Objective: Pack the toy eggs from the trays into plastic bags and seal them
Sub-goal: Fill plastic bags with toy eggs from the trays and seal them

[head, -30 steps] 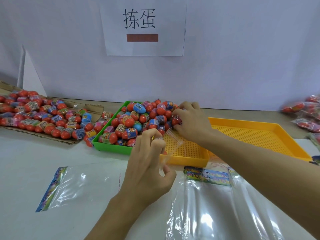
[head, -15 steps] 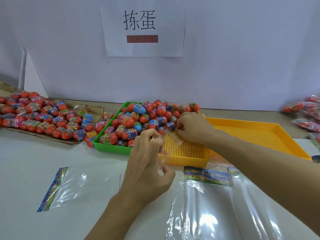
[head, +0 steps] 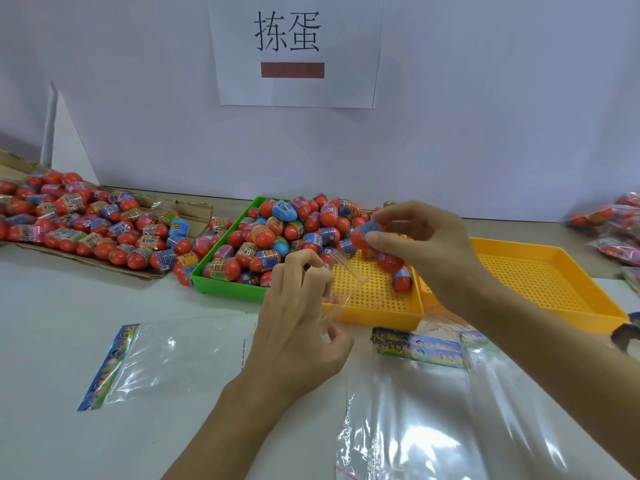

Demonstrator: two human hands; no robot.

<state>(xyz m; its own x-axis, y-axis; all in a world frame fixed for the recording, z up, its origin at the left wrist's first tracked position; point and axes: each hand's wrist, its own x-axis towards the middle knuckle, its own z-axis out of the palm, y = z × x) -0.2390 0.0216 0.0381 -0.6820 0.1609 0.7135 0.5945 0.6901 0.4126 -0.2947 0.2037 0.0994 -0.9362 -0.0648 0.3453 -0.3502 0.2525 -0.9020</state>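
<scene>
A green tray (head: 225, 289) holds a heap of red toy eggs (head: 277, 233) with coloured wrappers. My right hand (head: 426, 251) is raised over the near yellow tray (head: 377, 306) and holds several toy eggs (head: 367, 233), some hanging below its palm. My left hand (head: 301, 323) pinches the mouth of a clear plastic bag (head: 343, 275) just left of the eggs. The bag is nearly see-through and hard to trace.
More eggs lie on flattened cardboard (head: 114, 265) at the left. A second yellow tray (head: 554, 285) sits to the right. Flat plastic bags (head: 156, 358) and a bag stack (head: 433, 410) lie on the white table. Packed bags (head: 616, 233) rest at the far right.
My right hand has lifted away from the egg heap toward the bag, now carrying several eggs. My left hand has kept its pinch on the bag.
</scene>
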